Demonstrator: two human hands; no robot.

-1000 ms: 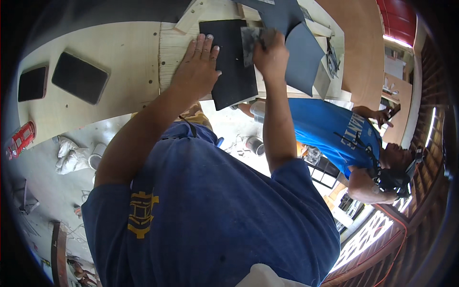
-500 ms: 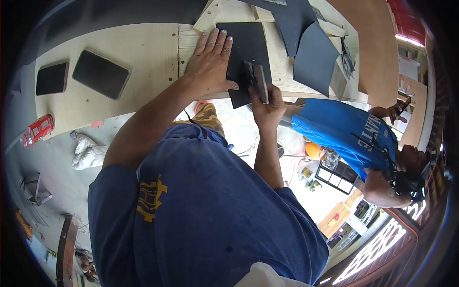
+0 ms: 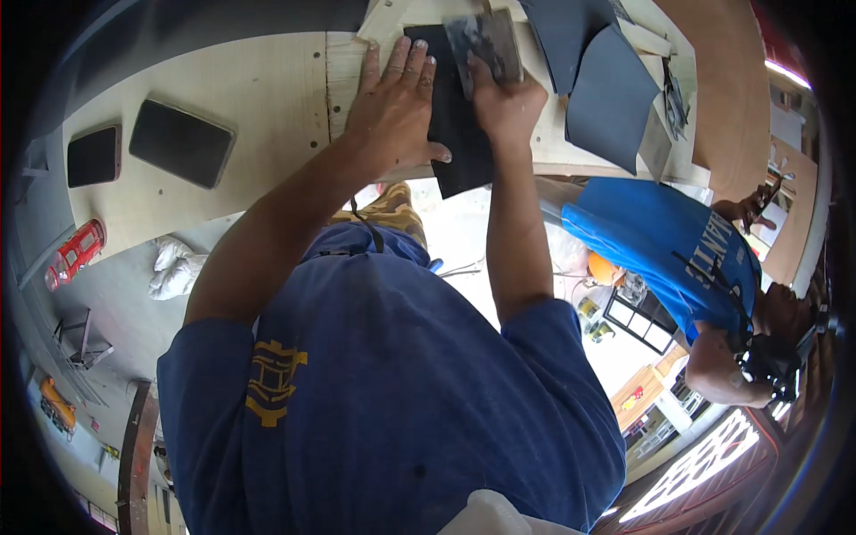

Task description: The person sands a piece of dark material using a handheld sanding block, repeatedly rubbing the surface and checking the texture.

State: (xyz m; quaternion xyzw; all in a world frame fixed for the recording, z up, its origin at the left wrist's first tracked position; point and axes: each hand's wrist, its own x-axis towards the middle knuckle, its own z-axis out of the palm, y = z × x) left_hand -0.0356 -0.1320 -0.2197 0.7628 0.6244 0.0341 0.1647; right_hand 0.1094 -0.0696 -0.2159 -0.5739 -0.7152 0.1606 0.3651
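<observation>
A black sheet point(image 3: 459, 147) that looks like sandpaper lies on the light wooden bench point(image 3: 267, 125), its near end sticking out past the bench edge. My left hand point(image 3: 392, 111) lies flat with fingers stretched, pressing on the sheet's left side. In my right hand point(image 3: 510, 109) is a flat grey metal scraper point(image 3: 495, 45), its smudged broad face turned up over the sheet's far right part. The thumb rests on that face, while the other fingers are mostly hidden beneath it.
Two dark phones point(image 3: 183, 143) point(image 3: 94, 156) lie on the bench at left, near a red bottle point(image 3: 76, 254) by its edge. More dark curled sheets point(image 3: 611, 98) lie to the right. A person in a blue shirt point(image 3: 655, 236) stands close on the right.
My right hand has moved up and away from me with the scraper, which has turned from edge-on to flat. My left hand stays on the sheet. The view has shifted slightly.
</observation>
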